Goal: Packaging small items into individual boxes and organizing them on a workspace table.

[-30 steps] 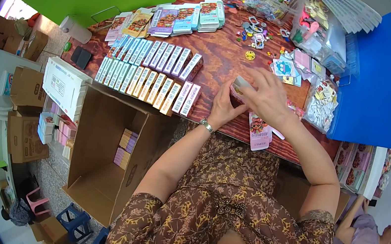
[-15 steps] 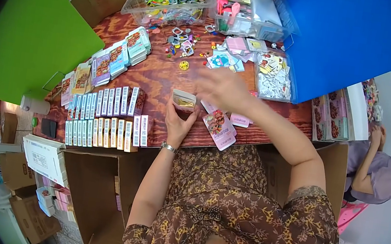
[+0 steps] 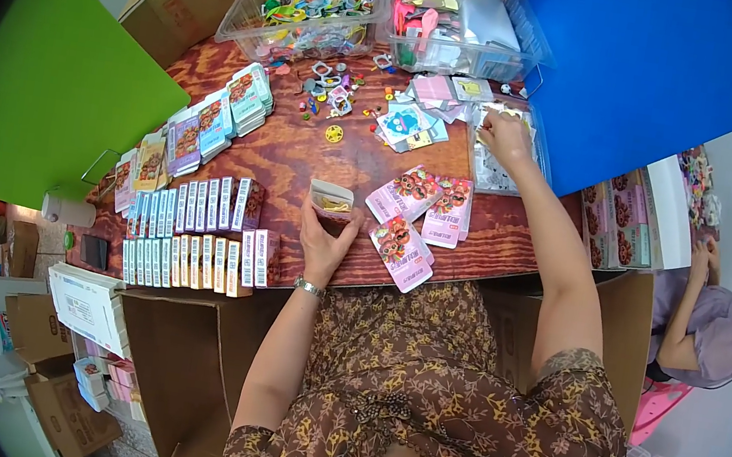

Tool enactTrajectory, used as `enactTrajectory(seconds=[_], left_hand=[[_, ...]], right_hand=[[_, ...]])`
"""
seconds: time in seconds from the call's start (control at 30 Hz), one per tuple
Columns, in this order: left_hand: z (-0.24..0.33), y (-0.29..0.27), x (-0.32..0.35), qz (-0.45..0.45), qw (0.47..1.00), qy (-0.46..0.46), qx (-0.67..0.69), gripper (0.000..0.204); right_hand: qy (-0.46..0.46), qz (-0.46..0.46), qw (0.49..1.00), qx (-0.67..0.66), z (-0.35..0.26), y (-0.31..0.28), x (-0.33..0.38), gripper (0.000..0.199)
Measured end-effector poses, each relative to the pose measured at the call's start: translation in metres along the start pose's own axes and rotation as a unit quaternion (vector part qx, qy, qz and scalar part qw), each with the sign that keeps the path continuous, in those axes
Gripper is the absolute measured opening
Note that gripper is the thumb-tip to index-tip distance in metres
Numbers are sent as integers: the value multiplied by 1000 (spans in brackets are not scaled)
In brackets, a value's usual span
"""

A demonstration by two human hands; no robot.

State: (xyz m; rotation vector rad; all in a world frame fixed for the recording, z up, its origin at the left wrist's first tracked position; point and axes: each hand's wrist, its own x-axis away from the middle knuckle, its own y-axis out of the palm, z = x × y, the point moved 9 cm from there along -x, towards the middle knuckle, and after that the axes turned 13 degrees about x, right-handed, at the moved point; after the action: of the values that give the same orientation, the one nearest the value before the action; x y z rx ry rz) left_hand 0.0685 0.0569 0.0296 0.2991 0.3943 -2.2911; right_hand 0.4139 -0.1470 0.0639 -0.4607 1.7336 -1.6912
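Near the table's front, my left hand [image 3: 324, 243] is wrapped round a small open box [image 3: 331, 211], which stands upright with its flap raised. Something yellowish shows inside the box. My right hand [image 3: 506, 143] reaches over a clear plastic tray [image 3: 498, 191] of small white packets [image 3: 497, 172]. Its fingers are drawn together; whatever they may hold is too small to tell. Between my hands lie pink printed cards [image 3: 403, 251] in loose piles. Just left of the tray are a blue picture card [image 3: 402, 123] and other small cards.
Rows of small filled boxes [image 3: 194, 256] stand at the left, with fanned card stacks [image 3: 186, 142] behind. Two clear bins [image 3: 305, 33] of trinkets sit at the back. A blue panel [image 3: 649, 81] and a green panel [image 3: 59, 83] flank the table. A person [image 3: 718, 320] sits at right.
My right hand has moved right, from beside the small box to the tray of white packets, uncovering the pink cards. My left hand still holds the box.
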Motion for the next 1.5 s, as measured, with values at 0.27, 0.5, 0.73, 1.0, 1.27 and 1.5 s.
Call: enactTrajectory(seconds=[0.27,0.5,0.73,1.0,1.27,1.5], left_hand=[[-7,-2,3,11,1000,-9,-9,87],[2,2,0,6,1000,8,-8,85],[-4,0,4,5,1000,-11,-20,80],[-1,-1,4,15,999,8,-30,81],[-1,0,4,17,999,13,-40,83],[-4,-1,3,16,999,23,-43,83]], right_hand=[[43,81,995,-40,14,-43,3,14],[-49,-67,974,-210,9,-13,33,20],[-33,-172,983,-50,-10,17,43,39],[-6,-164,985,-49,-9,17,47,34],[-16,-125,991,-49,-10,14,46,29],[-35,-129,991,10,-16,16,44,19]])
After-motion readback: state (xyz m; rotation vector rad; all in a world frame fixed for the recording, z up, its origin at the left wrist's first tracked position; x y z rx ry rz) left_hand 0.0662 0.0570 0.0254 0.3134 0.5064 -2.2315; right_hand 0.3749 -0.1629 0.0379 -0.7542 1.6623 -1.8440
